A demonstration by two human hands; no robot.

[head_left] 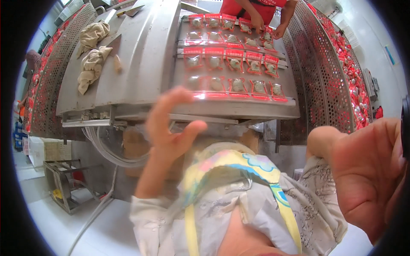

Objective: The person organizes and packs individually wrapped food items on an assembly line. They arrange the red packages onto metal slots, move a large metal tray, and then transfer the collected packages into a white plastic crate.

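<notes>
My left hand (168, 126) is raised over the near edge of the metal worktable, slightly blurred. Its thumb stands apart from the curled fingers, and nothing lies between them. Beyond it, red-and-clear sealed packets (236, 65) with pale greenish food inside lie in rows on the steel surface. My right hand (365, 170) is lifted at the far right, very close, with the palm showing. Its fingers run behind the dark picture rim beside a black edge (405, 128), so their grip is hidden.
Crumpled beige cloths (92, 64) and a knife (115, 44) lie on the table's left part. Perforated metal bins (326, 72) with red packets flank the table. A co-worker's hands (279, 31) touch packets at the far end. A metal stool (64, 183) stands lower left.
</notes>
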